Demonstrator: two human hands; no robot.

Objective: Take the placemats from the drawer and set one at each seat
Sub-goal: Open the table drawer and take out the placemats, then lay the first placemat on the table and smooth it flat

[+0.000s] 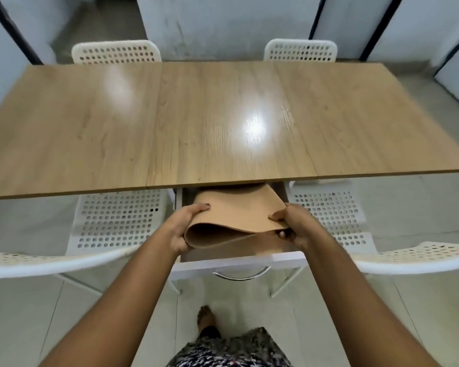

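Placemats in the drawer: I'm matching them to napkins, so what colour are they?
Plain light tan, cork-like, no pattern. The placemats show best in the head view, the only one.

Counter: [223, 115] long wood-grain top in light oak, with seams dividing it into 3 panels.
Light: 2 bright glare spots on the top, 1 left of centre, 1 right of centre.
Chairs: 4 white perforated ones; far left [116, 51], far right [300, 50], near left [117, 221], near right [331, 215].
Floor: [24, 300] pale grey tiles with thin joints.
Walls: [223, 22] scuffed white panels, dark vertical strips between some.
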